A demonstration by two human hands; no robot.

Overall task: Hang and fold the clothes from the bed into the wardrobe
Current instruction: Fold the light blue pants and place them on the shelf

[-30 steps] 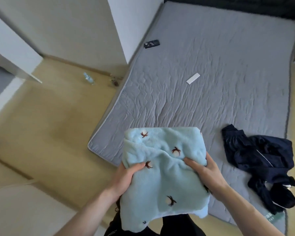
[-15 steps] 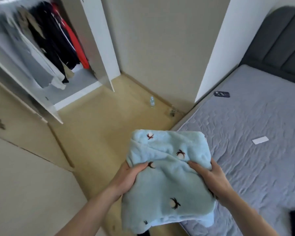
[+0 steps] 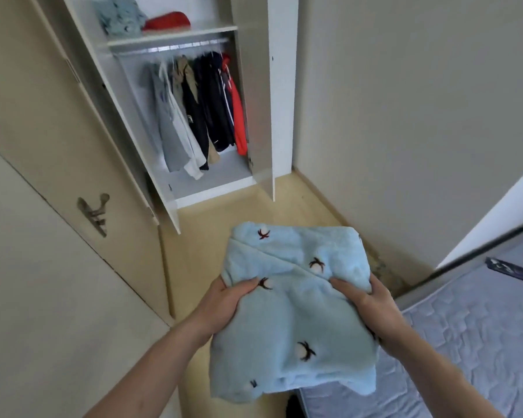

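Note:
A folded light-blue fleece garment with small dark embroidered motifs is held in front of me above the floor. My left hand grips its left edge, thumb on top. My right hand grips its right edge the same way. Ahead stands the open white wardrobe. Several garments hang from its rail. A folded blue piece and a red piece lie on its top shelf. The grey bed is at lower right.
A beige room door with a metal handle stands at left. The wardrobe's open doors flank the opening. A dark phone lies on the bed. Bare wooden floor stretches between me and the wardrobe.
My view has swung left from the bed to the wardrobe, which now fills the upper middle. Both hands keep the same grip on the blue garment.

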